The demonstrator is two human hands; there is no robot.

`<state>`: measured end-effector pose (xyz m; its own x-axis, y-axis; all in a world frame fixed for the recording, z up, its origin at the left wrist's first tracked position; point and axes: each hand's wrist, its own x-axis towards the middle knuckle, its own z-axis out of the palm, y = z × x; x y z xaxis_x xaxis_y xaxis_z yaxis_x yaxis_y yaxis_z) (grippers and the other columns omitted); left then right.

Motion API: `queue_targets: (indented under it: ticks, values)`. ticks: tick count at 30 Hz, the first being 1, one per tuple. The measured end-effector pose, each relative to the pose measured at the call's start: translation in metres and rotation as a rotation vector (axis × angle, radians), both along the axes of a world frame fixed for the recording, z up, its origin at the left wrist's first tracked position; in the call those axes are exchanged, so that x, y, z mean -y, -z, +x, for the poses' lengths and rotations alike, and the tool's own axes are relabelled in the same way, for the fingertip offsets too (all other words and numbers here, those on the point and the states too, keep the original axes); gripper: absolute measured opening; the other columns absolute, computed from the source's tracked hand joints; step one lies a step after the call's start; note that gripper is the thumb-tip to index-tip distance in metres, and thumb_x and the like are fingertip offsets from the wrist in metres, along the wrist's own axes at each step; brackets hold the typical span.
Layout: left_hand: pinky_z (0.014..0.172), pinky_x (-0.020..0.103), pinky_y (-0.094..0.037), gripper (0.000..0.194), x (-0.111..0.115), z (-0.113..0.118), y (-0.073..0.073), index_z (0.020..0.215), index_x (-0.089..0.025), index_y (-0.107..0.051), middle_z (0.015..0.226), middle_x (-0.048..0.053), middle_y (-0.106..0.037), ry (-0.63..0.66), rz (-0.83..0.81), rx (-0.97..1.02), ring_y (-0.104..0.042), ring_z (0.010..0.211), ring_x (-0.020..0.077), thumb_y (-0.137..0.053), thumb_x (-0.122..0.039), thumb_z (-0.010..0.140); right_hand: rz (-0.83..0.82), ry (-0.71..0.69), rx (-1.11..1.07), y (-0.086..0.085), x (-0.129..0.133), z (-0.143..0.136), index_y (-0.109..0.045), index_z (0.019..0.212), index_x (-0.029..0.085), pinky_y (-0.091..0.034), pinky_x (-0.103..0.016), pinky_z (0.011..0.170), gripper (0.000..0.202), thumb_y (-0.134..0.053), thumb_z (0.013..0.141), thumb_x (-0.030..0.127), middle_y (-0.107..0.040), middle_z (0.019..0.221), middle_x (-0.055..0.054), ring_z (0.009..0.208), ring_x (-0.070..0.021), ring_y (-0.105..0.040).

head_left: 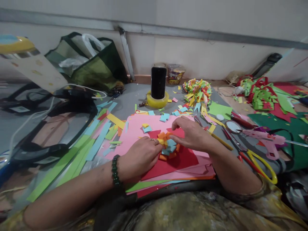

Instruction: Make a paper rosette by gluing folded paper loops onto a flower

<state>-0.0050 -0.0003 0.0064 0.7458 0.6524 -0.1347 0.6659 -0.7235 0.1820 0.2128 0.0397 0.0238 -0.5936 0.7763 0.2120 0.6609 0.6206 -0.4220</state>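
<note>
A paper flower of orange, yellow and light-blue strips lies on a sheet of red paper in front of me. My left hand, with a ring and a dark bead bracelet, has its fingers closed at the flower's left edge; its fingertips are partly hidden. My right hand is over the flower's upper right side. Its thumb reaches the petals, and its bent fingers stay apart from the thumb. Under the red sheet is a stack of pink paper.
Scissors and a pink glue gun lie at right. A phone stands against a tape roll. Behind are a noodle cup and a multicoloured paper bundle. Green paper strips and a green bag are at left.
</note>
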Motion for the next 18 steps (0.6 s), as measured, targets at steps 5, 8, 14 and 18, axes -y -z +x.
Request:
queue_targets:
  ticks: [5, 8, 14, 18]
  values:
    - [0.081, 0.040, -0.046, 0.010, 0.002, -0.003, -0.003, 0.091, -0.016, -0.063, 0.090, 0.009, -0.071, 0.054, 0.026, 0.006, -0.065, 0.081, 0.0244, -0.055, -0.012, 0.087, 0.109, -0.053, -0.127, -0.005, 0.002, 0.007, -0.054, 0.074, 0.021, -0.043, -0.029, 0.072, 0.022, -0.060, 0.095, 0.027, -0.064, 0.076, -0.002, 0.073, -0.0160, -0.056]
    - [0.081, 0.040, -0.045, 0.006, 0.001, -0.003, -0.005, 0.084, -0.017, -0.062, 0.087, 0.009, -0.069, 0.066, 0.053, -0.022, -0.064, 0.082, 0.0255, -0.062, -0.011, 0.082, 0.206, -0.098, -0.164, -0.019, 0.016, 0.012, -0.056, 0.075, 0.021, -0.045, -0.027, 0.070, 0.025, -0.058, 0.098, 0.031, -0.065, 0.076, -0.003, 0.074, -0.0152, -0.058]
    - [0.085, 0.041, -0.048, 0.017, -0.007, -0.001, -0.007, 0.083, -0.016, -0.067, 0.089, 0.009, -0.072, 0.023, 0.076, -0.115, -0.065, 0.089, 0.0258, -0.054, -0.010, 0.093, 0.241, -0.059, -0.213, -0.045, 0.072, 0.026, -0.065, 0.078, 0.025, -0.052, -0.027, 0.064, 0.025, -0.055, 0.100, 0.029, -0.069, 0.072, -0.003, 0.068, -0.0151, -0.066]
    - [0.084, 0.037, -0.051, 0.020, -0.008, -0.006, -0.009, 0.087, -0.015, -0.067, 0.095, 0.009, -0.073, -0.010, 0.000, -0.104, -0.066, 0.089, 0.0236, -0.051, -0.005, 0.092, 0.256, 0.175, -0.210, -0.047, 0.107, 0.047, -0.067, 0.082, 0.032, -0.057, -0.031, 0.064, 0.020, -0.055, 0.098, 0.028, -0.073, 0.077, -0.003, 0.070, -0.0192, -0.071]
